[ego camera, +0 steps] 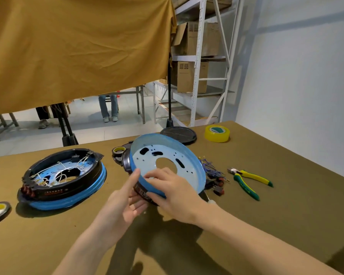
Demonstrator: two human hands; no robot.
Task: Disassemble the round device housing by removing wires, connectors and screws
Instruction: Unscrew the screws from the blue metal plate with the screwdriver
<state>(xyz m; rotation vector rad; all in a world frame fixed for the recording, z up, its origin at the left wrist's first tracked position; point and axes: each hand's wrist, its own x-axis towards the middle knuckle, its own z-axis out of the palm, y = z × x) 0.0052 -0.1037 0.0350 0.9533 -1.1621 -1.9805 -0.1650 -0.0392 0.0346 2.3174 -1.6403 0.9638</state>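
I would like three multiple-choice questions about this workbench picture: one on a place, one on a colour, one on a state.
1. Where do the pliers lie?
A. right of the held housing
B. inside the left housing
C. on the black lid

2. What colour is the tape roll at the far right?
A. red
B. yellow
C. white

3. How is the blue housing in the middle?
A. flat on the table
B. tilted, held by both hands
C. upside down on the floor

Answers: 1 A, they rest on the table beside it; 2 B, its band is yellow; 3 B, the left hand and right hand grip its near rim.
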